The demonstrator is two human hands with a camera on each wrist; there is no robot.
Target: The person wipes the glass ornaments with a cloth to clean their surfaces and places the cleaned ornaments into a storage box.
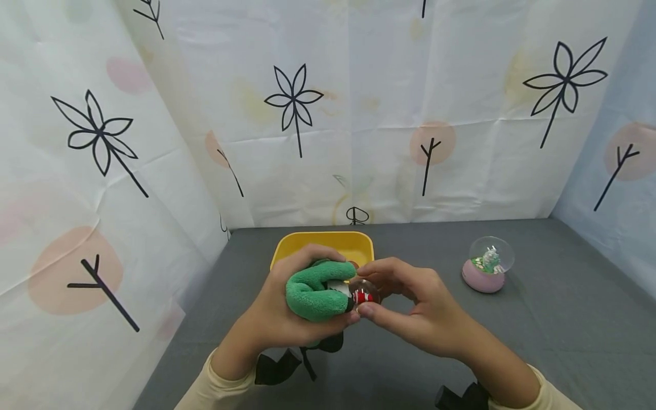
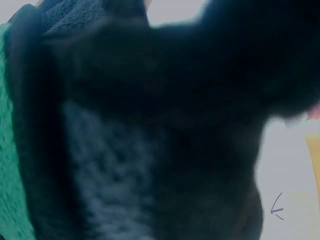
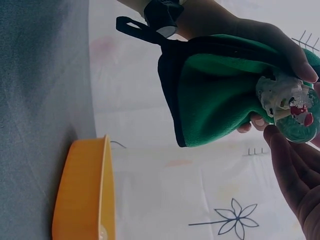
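In the head view my left hand [image 1: 277, 304] grips a folded green cloth [image 1: 307, 293], its fingers and thumb curled around it. A small snow globe [image 1: 365, 292] with a red-and-white figure inside pokes out of the fold, its glass dome toward the right. My right hand [image 1: 427, 313] pinches that dome between thumb and fingertips. Seen from the right wrist, the cloth [image 3: 215, 97] has a dark border and hanging loop, and wraps the pale base of the globe [image 3: 297, 112]. Dark, blurred fabric fills most of the left wrist view, with green cloth [image 2: 12, 165] at its left edge.
Behind the hands a yellow tray [image 1: 287, 244] stands on the grey table [image 1: 420, 245]; the hands partly hide its inside. Farther right sits another snow globe [image 1: 487, 267] with a pink base. Patterned white sheets [image 1: 359, 114] hang around the table.
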